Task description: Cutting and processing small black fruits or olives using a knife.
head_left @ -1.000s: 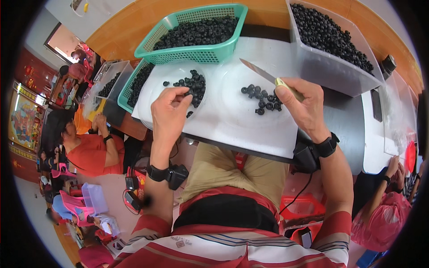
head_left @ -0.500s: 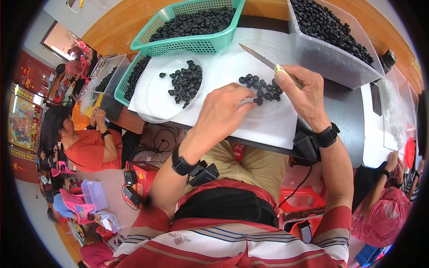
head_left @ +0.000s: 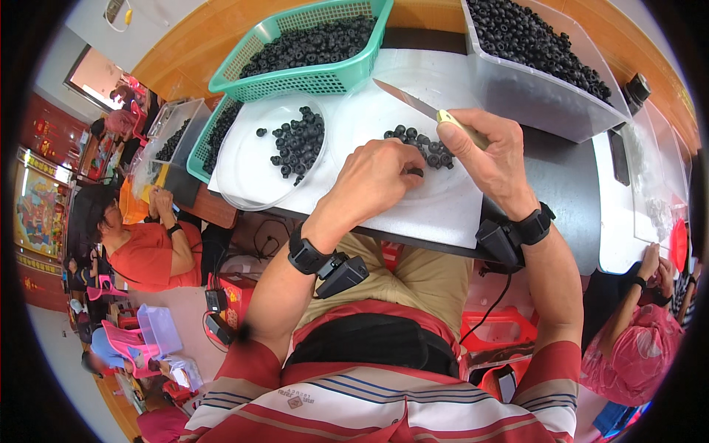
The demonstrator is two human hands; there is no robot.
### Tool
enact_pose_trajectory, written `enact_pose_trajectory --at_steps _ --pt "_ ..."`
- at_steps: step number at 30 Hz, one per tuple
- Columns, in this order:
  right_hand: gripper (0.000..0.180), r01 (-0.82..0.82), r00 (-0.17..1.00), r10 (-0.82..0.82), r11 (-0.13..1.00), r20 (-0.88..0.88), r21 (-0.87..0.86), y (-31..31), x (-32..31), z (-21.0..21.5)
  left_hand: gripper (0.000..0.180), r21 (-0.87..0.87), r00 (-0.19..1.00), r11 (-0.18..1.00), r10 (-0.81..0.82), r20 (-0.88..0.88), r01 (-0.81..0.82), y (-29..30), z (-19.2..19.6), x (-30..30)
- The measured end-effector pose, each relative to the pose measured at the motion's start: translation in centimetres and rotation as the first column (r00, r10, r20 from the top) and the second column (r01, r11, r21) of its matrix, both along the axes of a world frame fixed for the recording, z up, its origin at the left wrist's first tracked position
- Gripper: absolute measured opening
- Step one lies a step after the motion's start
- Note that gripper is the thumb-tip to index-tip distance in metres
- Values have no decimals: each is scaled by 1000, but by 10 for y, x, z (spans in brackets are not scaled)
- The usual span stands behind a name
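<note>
My left hand [head_left: 369,181] pinches a small round black part [head_left: 415,173] between thumb and fingers; most of the part is hidden. Close beside it, my right hand [head_left: 491,155] grips a knife [head_left: 406,98] by its yellowish handle, the blade pointing up and left, apart from the part. Several loose black parts [head_left: 436,151], rubber-looking with holes, lie in a clear round tray [head_left: 443,196] under my hands. To the left, another clear round tray [head_left: 235,193] holds a cluster of similar parts [head_left: 299,144].
A green basket [head_left: 310,87] full of black parts stands behind the trays, with a second green basket [head_left: 198,159] at left. A translucent bin [head_left: 535,100] of them stands at far right. A phone [head_left: 619,156] lies beyond it. Co-workers sit left [head_left: 159,247] and right [head_left: 635,332].
My left fingers have closed around a black part at the near side of the pile. The knife and right hand appear slightly further left, and the whole view has shifted a little.
</note>
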State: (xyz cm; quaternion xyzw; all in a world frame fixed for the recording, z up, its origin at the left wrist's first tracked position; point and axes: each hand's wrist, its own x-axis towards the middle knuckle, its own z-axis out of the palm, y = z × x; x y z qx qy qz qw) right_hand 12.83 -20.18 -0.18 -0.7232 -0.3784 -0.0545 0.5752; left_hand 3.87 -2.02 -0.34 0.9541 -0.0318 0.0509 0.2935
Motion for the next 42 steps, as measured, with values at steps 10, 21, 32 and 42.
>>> enact_pose_trajectory --at_steps 10,21,32,42 --pt "32 -12 1000 12 1000 12 2 0 -3 2 23 -601 996 796 87 -1 -70 4 5 -5" --pt "29 -115 992 116 993 40 -15 2 -7 0 21 -996 1000 93 9 -7 -8 16 -1 -11" --pt "29 -139 988 143 988 59 -66 2 -10 4 23 -993 1000 -121 17 -9 -6 13 -7 -14" --pt "28 -152 985 153 988 74 -15 5 -7 -2 21 -990 997 -124 40 58 63 11 -11 -16"
